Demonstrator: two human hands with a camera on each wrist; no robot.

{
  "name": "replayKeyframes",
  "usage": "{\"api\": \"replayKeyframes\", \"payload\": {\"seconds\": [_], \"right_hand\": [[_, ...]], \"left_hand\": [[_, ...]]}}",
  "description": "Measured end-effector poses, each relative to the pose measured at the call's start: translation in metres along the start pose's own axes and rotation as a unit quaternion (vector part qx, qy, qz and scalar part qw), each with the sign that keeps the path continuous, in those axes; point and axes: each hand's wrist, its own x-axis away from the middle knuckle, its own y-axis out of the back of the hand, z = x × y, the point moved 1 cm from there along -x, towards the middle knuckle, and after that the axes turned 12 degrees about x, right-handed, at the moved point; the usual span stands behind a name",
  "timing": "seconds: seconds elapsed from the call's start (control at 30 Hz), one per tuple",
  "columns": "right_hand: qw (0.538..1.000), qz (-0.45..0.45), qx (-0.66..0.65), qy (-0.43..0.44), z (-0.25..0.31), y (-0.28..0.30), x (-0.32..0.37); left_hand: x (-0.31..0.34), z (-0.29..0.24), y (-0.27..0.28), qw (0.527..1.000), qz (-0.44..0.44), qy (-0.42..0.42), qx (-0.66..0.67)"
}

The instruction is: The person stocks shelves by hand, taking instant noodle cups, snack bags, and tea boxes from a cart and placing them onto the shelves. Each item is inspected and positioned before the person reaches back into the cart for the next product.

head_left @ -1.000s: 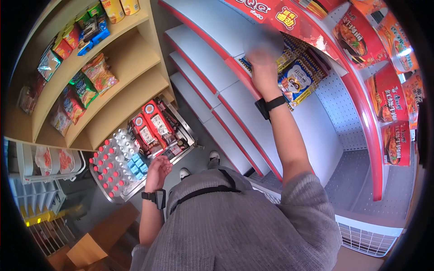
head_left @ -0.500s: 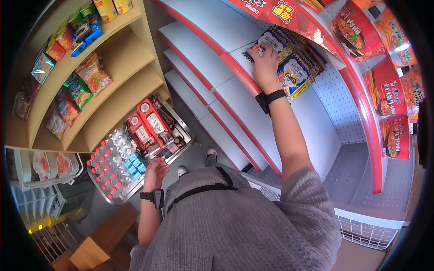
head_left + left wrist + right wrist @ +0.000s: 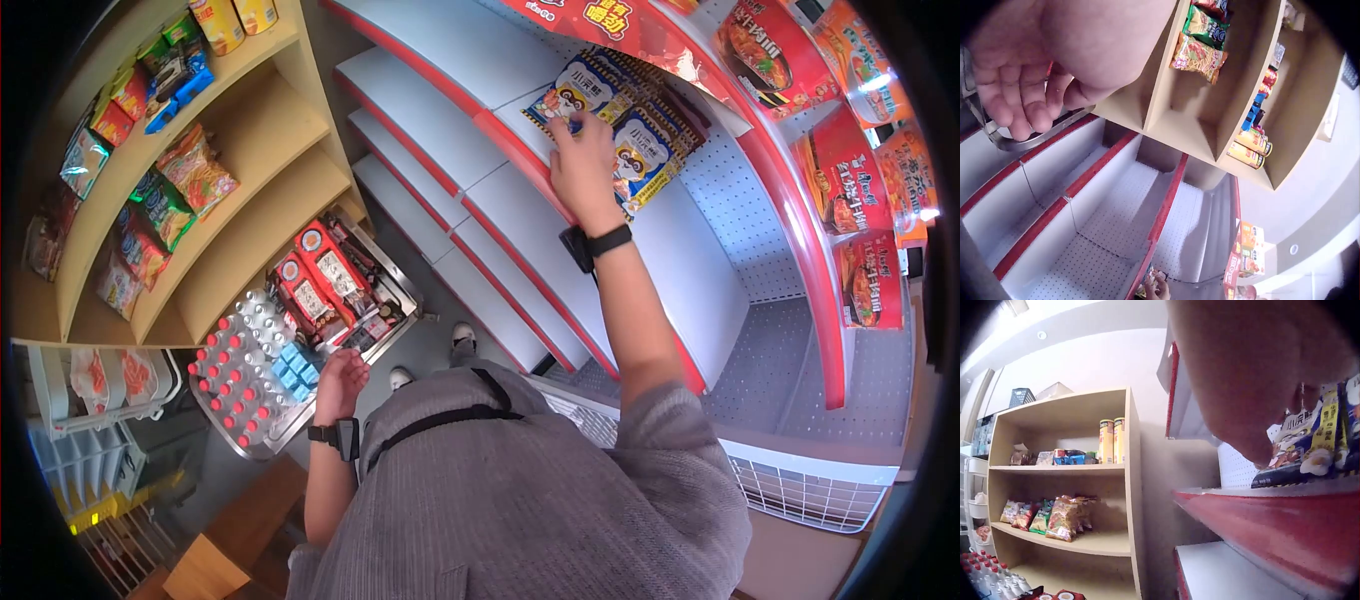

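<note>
My right hand [image 3: 585,170] is over the shelf's front, its bent fingertips at the near edge of a blue-and-yellow snack packet [image 3: 578,88] with a raccoon cartoon. A second such packet [image 3: 640,150] lies beside it, with more packets lined up behind the two. From the right wrist, the hand [image 3: 1241,369] overlaps the standing packets [image 3: 1313,440], and its fingertips are partly hidden. Low over the cart's corner, my left hand [image 3: 342,383] hangs with loosely bent fingers and holds nothing; the left wrist view shows that hand [image 3: 1029,81] too.
A metal cart [image 3: 385,335] carries red-capped bottles [image 3: 225,370], blue boxes [image 3: 297,370] and red packages [image 3: 325,275]. Wooden shelves [image 3: 255,160] with snack bags stand left. Red-edged shelves [image 3: 500,235] step down in front; red noodle boxes [image 3: 840,180] are at the right. A white wire basket [image 3: 810,490] sits low right.
My right hand has drawn back from the top of the packets toward the shelf's front edge, uncovering the left packet. The view has shifted slightly; my left hand hangs much as before.
</note>
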Motion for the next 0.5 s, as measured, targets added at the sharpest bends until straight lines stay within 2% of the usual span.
{"api": "replayKeyframes", "payload": {"seconds": [0.07,0.13,0.17,0.3,0.4,0.5], "right_hand": [[1.0,-0.01,0.007,-0.001,-0.007,0.012,0.015],[0.99,-0.01,0.112,-0.08,-0.01,0.027,0.029],[0.986,0.022,0.121,-0.114,-0.016,0.026,0.037],[0.977,0.098,0.136,-0.13,-0.024,0.016,0.054],[0.981,0.075,0.143,-0.103,-0.024,0.015,0.055],[0.982,0.071,0.135,-0.113,-0.022,0.015,0.054]], "left_hand": [[0.0,0.0,0.003,1.0,-0.003,-0.003,0.006],[0.003,0.001,0.009,1.0,-0.002,0.003,0.007],[0.005,0.002,0.011,1.0,-0.011,0.005,0.013],[-0.001,0.004,0.021,1.0,-0.009,0.02,0.009],[0.002,0.003,0.016,1.0,-0.021,0.021,0.004],[0.002,0.002,0.011,1.0,-0.013,0.02,0.009]]}}
